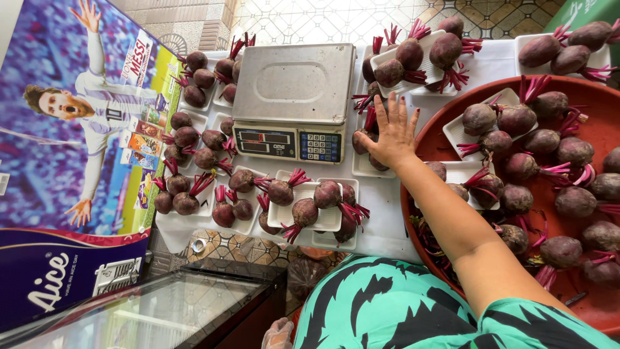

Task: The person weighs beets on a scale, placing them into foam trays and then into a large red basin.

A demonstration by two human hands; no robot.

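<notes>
My right hand [391,132] reaches forward from the lower right, palm down and fingers spread. It rests on dark purple beets [360,139] in a white foam tray [361,168] just right of a grey digital scale [294,84]. Nothing is gripped in it. The scale's steel pan is bare. Only a bit of my left hand [279,333] shows at the bottom edge, beside my green and black shirt. It seems to be in a clear glove, and its fingers are hidden.
Several white trays of beets [303,203] with pink stems cover the white-clothed table [384,207] around the scale. A big red basin [607,110] at right holds more beets and trays. A glass-topped freezer [161,310] and a colourful poster [64,129] are at left.
</notes>
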